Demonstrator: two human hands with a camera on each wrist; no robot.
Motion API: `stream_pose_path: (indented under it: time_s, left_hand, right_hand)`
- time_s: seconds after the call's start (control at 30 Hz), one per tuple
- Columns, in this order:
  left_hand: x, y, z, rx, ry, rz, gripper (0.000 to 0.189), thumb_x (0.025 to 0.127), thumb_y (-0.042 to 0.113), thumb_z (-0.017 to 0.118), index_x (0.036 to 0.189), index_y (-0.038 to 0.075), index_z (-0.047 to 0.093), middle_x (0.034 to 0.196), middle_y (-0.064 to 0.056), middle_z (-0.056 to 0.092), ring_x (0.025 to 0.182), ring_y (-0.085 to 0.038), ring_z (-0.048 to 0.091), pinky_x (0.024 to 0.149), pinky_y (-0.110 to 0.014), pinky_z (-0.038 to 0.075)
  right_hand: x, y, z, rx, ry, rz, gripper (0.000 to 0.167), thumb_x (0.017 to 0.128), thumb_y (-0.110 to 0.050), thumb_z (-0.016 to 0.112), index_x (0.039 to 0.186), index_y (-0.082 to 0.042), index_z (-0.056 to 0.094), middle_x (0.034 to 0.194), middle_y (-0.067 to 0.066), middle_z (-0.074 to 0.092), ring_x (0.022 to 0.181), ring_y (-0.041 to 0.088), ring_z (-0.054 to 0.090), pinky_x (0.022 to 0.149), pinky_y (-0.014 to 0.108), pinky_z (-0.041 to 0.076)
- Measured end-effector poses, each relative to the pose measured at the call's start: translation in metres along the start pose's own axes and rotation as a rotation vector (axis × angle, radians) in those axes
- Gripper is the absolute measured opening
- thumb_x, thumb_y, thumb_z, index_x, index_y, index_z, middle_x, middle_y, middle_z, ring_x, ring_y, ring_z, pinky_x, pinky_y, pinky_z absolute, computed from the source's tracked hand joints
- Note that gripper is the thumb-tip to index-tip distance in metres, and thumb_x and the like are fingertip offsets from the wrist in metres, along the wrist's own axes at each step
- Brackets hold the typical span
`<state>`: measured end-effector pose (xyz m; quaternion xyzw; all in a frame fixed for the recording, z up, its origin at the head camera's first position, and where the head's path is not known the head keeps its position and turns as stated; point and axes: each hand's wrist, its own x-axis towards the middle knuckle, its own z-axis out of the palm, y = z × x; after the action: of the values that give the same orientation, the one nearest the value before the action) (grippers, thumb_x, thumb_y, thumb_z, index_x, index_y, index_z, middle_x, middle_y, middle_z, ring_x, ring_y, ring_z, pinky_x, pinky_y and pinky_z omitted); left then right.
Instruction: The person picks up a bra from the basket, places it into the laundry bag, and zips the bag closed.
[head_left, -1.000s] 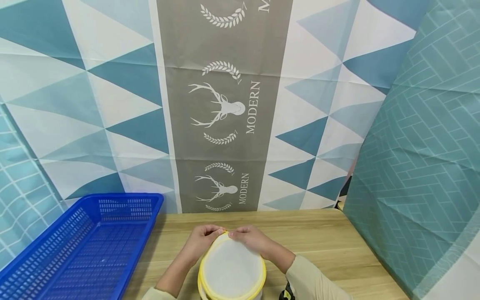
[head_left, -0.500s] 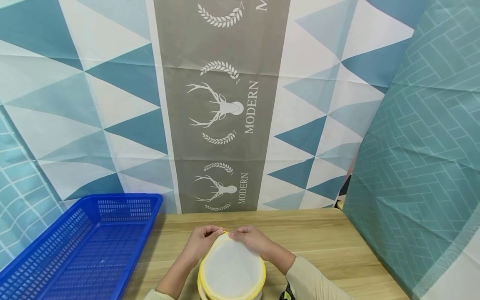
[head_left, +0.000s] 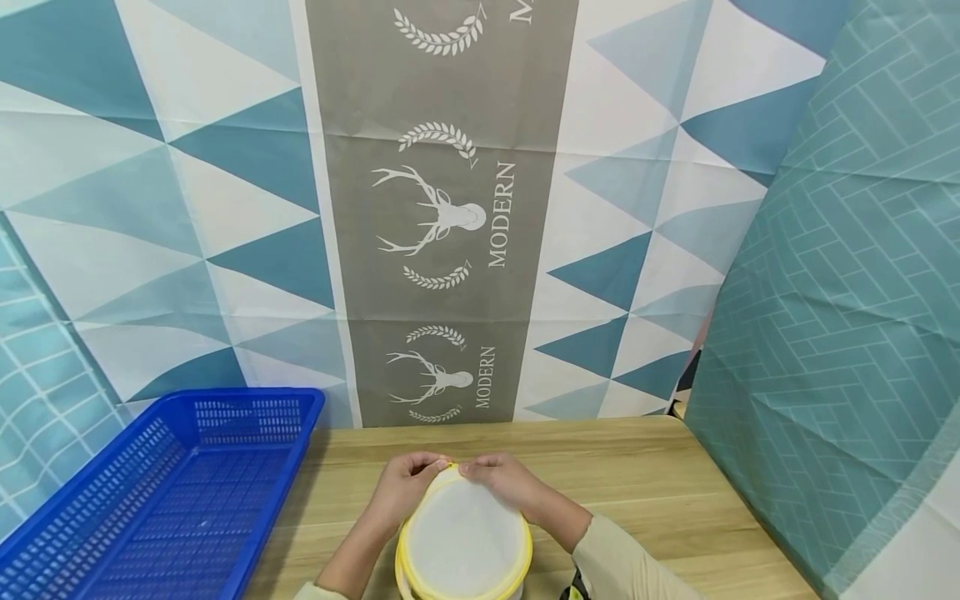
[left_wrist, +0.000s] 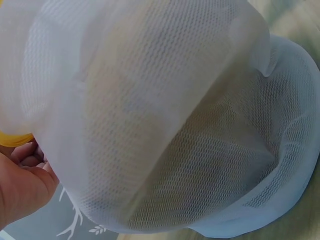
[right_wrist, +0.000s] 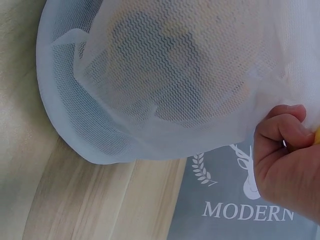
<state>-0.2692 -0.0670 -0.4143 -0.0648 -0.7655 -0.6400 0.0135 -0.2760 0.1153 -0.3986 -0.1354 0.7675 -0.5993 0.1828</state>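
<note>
A round white mesh laundry bag [head_left: 467, 537] with yellow trim stands at the table's front, its top facing up. At the far edge of that top, my left hand [head_left: 408, 487] pinches the yellow rim between thumb and fingers. Close beside it on the right, my right hand [head_left: 506, 482] grips the same edge, with a small orange-red bit showing between the two. Both wrist views show the bag's sheer mesh side [left_wrist: 150, 115], creased and slack toward its base [right_wrist: 95, 135]. What lies inside, if anything, is blurred by the mesh.
On the left lies a blue plastic basket [head_left: 288, 467] with slotted walls. The wood-grain table [head_left: 637, 475] runs back to a patterned wall cloth [head_left: 442, 250]. A teal cloth [head_left: 832, 333] hangs along the right side.
Both hands keep their hold at the bag's far edge, almost still. The view has shifted very slightly.
</note>
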Motion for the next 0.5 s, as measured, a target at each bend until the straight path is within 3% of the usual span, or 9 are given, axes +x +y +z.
stream_pose_path:
  time_s: [0.23,0.5]
  left_hand:
    - [-0.0004,0.0002,0.001,0.027,0.062,0.0,0.02,0.09,0.015,0.062,0.098,-0.002,0.07,0.089,-0.008,0.068,0.073,-0.011,0.057,0.058,-0.021,0.049]
    - [-0.0017,0.0027,-0.0004,0.024,0.032,-0.01,0.022,0.09,0.017,0.061,0.099,-0.001,0.07,0.089,-0.008,0.068,0.073,-0.012,0.057,0.058,-0.022,0.05]
  right_hand:
    - [-0.0007,0.001,-0.0021,0.021,0.018,0.013,0.039,0.093,-0.032,0.055,0.112,0.001,0.065,0.09,0.005,0.07,0.068,0.01,0.065,0.063,0.03,0.056]
    - [0.0007,0.0017,-0.005,0.037,-0.001,0.026,0.04,0.093,-0.035,0.056,0.111,-0.001,0.065,0.089,0.005,0.07,0.067,0.01,0.066,0.062,0.03,0.056]
